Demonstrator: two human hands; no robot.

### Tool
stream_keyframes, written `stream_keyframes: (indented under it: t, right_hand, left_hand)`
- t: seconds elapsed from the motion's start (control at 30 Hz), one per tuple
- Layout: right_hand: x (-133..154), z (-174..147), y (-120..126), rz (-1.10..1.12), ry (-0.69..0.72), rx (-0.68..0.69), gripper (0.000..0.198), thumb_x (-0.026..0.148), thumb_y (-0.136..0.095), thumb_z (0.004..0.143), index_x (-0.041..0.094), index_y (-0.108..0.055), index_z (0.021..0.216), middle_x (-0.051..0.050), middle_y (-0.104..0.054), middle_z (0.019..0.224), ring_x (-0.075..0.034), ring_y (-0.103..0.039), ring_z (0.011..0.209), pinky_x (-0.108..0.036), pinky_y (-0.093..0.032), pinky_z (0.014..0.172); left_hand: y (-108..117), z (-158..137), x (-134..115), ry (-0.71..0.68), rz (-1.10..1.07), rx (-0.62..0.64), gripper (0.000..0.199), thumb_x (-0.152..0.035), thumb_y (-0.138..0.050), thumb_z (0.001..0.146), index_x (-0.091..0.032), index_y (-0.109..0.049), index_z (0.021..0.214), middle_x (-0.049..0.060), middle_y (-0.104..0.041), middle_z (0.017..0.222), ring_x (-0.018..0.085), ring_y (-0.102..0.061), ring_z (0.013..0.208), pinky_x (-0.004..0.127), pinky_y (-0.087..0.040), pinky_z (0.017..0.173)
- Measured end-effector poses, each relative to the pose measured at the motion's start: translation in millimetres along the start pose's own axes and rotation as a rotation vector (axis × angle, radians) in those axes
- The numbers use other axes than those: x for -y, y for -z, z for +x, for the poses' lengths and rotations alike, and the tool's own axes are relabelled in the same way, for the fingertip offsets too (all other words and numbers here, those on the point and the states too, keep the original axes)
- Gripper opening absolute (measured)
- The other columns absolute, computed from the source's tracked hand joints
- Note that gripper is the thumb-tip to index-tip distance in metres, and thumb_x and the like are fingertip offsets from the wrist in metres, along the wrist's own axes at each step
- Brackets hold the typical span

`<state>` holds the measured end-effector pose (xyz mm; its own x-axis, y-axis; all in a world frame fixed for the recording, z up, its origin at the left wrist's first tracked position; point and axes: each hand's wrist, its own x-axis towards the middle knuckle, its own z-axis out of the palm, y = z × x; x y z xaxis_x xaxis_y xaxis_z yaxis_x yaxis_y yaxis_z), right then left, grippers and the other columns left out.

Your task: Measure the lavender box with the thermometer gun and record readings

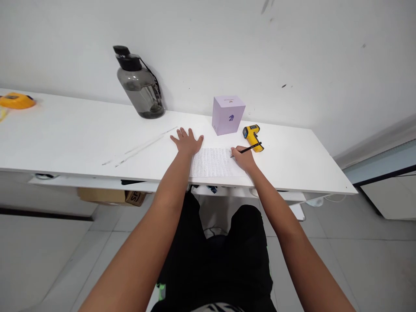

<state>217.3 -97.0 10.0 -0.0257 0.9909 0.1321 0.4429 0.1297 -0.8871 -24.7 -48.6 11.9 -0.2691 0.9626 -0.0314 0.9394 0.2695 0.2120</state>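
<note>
A sheet of paper [212, 164] covered in rows of handwriting lies flat on the white table [81, 143], close to its front edge. My left hand [187, 142] rests spread with the palm down at the sheet's upper left corner. At the sheet's upper right, my right hand [244, 158] grips a black pencil [251, 147], its tip against the paper and its back end slanting up to the right. Just beyond my right hand lies a yellow and black infrared thermometer [252, 138]. The writing is too small to read.
A lilac box [228, 115] stands behind the sheet, near the wall. Farther left is a large grey water bottle [139, 86] with a black lid. A yellow tool [17, 100] sits at the far left. Under the tabletop, a cardboard box [104, 195] shows.
</note>
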Motion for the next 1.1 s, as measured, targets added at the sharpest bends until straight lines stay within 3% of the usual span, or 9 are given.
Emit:
stream_keyframes:
  t: [0.23, 0.9, 1.1]
  right_hand:
    - [-1.0, 2.0, 1.3, 0.048, -0.02, -0.009, 0.035, 0.042, -0.057, 0.083, 0.022, -0.055, 0.054, 0.003, -0.049, 0.052, -0.015, -0.046, 0.059, -0.031, -0.036, 0.064]
    - [-1.9, 2.9, 2.0, 0.009, -0.044, -0.014, 0.034, 0.039, -0.058, 0.082, 0.022, -0.051, 0.054, 0.003, -0.046, 0.053, -0.014, -0.042, 0.062, -0.031, -0.035, 0.063]
    - [-1.7, 1.9, 1.2, 0.044, -0.044, -0.02, 0.034, 0.042, -0.059, 0.083, 0.021, -0.056, 0.057, 0.003, -0.052, 0.056, -0.015, -0.047, 0.061, -0.031, -0.038, 0.065]
  left_hand:
    - [-1.0, 0.7, 0.7, 0.0, 0.002, -0.005, 0.088, -0.067, -0.018, 0.096, -0.012, -0.019, 0.165, 0.021, -0.01, 0.172, 0.038, -0.005, 0.161, 0.067, -0.003, 0.124]
    - [2.1, -2.6, -1.6, 0.007, -0.002, 0.013, 0.088, -0.066, -0.018, 0.096, -0.012, -0.018, 0.165, 0.02, -0.008, 0.173, 0.038, -0.004, 0.161, 0.066, -0.003, 0.125]
    - [2.6, -2.3, -0.9, 0.006, -0.005, 0.012, 0.088, -0.066, -0.018, 0.096, -0.012, -0.018, 0.165, 0.021, -0.009, 0.172, 0.038, -0.004, 0.161, 0.066, -0.003, 0.124]
